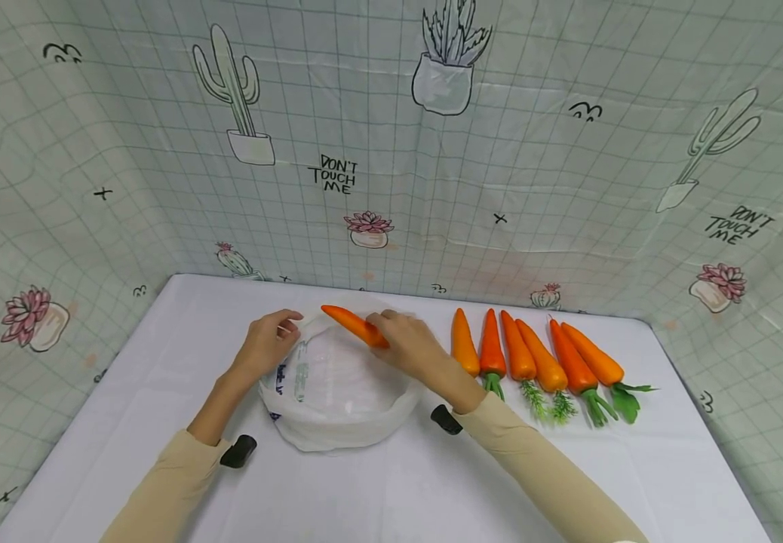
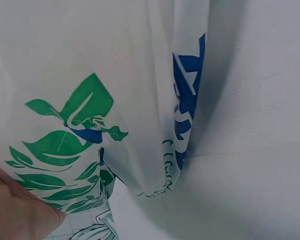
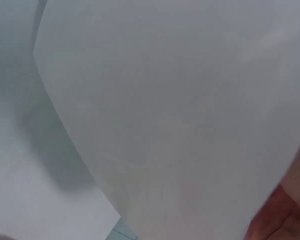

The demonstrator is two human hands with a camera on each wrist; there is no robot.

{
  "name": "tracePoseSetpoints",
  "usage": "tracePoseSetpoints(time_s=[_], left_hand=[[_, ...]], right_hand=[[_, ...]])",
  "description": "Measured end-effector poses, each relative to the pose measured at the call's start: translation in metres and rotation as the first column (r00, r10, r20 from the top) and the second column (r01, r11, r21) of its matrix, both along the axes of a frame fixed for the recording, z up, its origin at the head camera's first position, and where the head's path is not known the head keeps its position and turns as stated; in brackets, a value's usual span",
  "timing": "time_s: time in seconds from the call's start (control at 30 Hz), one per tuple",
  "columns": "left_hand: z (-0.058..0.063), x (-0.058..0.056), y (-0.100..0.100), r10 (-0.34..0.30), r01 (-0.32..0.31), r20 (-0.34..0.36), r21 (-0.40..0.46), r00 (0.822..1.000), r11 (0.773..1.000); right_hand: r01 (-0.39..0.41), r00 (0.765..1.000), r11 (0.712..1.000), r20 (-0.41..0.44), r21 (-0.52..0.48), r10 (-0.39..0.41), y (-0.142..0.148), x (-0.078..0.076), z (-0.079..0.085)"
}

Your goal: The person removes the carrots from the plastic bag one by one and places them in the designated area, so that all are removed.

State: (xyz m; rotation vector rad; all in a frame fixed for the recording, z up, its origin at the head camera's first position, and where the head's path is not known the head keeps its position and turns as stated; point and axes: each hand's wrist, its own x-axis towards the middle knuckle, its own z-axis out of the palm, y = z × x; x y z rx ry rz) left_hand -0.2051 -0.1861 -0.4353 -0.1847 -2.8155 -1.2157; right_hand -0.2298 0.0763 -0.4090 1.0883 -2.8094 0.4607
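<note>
A white plastic bag [image 1: 344, 430] with blue and green print stands on the table, its mouth facing up. Above that mouth, my right hand [image 1: 401, 339] grips an orange carrot [image 1: 351, 323], slim end towards the left. My left hand [image 1: 269, 347] holds the bag's rim at the left with curled fingers; part of the grip is hidden. In the left wrist view, the leaf-printed side of the bag [image 2: 135, 100] fills much of the picture. Bag plastic [image 3: 165, 115] hides the carrot in the right wrist view, with a bit of my hand at the lower right.
Several carrots lie in a row right of the bag, among them a yellow-orange carrot [image 1: 463, 347] and a red-orange carrot [image 1: 492, 343]; most show green tops. The table has a white cover [image 1: 337, 498]. A cactus-print grid curtain [image 1: 391, 151] surrounds its back and sides.
</note>
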Motion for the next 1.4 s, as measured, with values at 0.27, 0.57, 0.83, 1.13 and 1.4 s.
tracePoseSetpoints(time_s=[0.27, 0.57, 0.83, 1.13, 1.4], left_hand=[[0.003, 0.014, -0.002, 0.018, -0.017, -0.021, 0.032, 1.000, 0.999], [0.003, 0.029, -0.001, 0.040, -0.038, -0.055, 0.035, 0.998, 0.999], [0.006, 0.043, -0.001, 0.080, -0.073, -0.117, 0.064, 0.990, 0.995], [0.006, 0.058, -0.003, 0.157, -0.145, -0.150, 0.089, 0.976, 0.985], [0.003, 0.072, -0.005, 0.269, -0.255, -0.152, 0.106, 0.951, 0.961]], right_hand=[[0.081, 0.991, 0.981, 0.117, -0.176, -0.061, 0.010, 0.003, 0.008], [0.119, 0.984, 0.869, 0.172, -0.481, -0.039, 0.025, 0.000, 0.008], [0.232, 0.960, 0.746, 0.269, -0.624, -0.073, 0.035, -0.001, 0.010], [0.345, 0.922, 0.657, 0.372, -0.670, -0.105, 0.055, 0.000, 0.021], [0.487, 0.828, 0.572, 0.558, -0.660, -0.060, 0.081, 0.001, 0.027]])
